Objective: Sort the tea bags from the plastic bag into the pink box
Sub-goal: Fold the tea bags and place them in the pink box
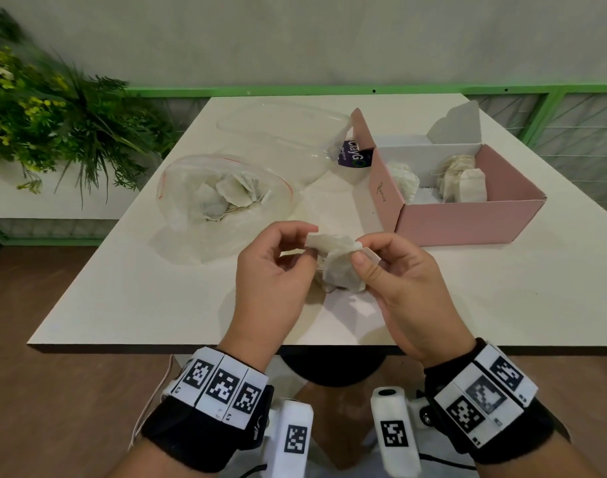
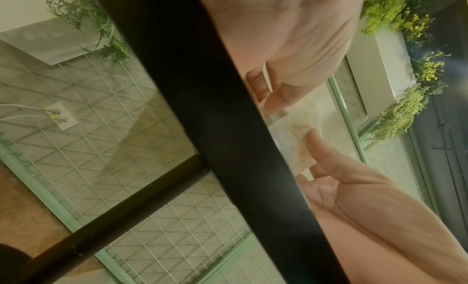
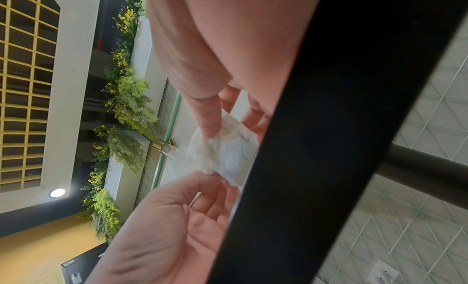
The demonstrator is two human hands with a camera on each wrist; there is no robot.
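Two hands are held together above the near part of the white table (image 1: 123, 288), w/ a small clump of tea bags (image 1: 340, 267) gripped between them. The left hand (image 1: 271, 270) is curled, its thumb and fingertips pinched on the clump's upper left edge. The right hand (image 1: 402, 281) is clamped on the right side, thumb pressed on top of the paper, fingers curled beneath. In the left wrist view the left hand (image 2: 291, 48) and right hand (image 2: 354, 188) are seen w/ the tea bags (image 2: 298, 134) pinched between their tips; in the right wrist view the same clump (image 3: 222, 152) is seen held by the right hand (image 3: 202, 48) from above and the left hand (image 3: 172, 228) from below. Whether the clump is lifted clear of the table or touching it can't be told.

Further tea bags are left inside the plastic bag (image 1: 178, 188), a clear zip bag w/ red seal line, lying open on the table to the left of the hands. The pink box (image 1: 467, 219) is set to the right, beyond the hands, lid flaps up; several tea bags are lying in it, some at the left wall, some toward the right. A 2nd clear bag (image 1: 278, 129) w/ a purple label is lying behind, betw. the zip bag and the box, approx. touching the box's left flap. Green foliage (image 1: 54, 115) is seen at far left, off the table. Black wrist straps w/ printed marker tiles are worn on both wrists.
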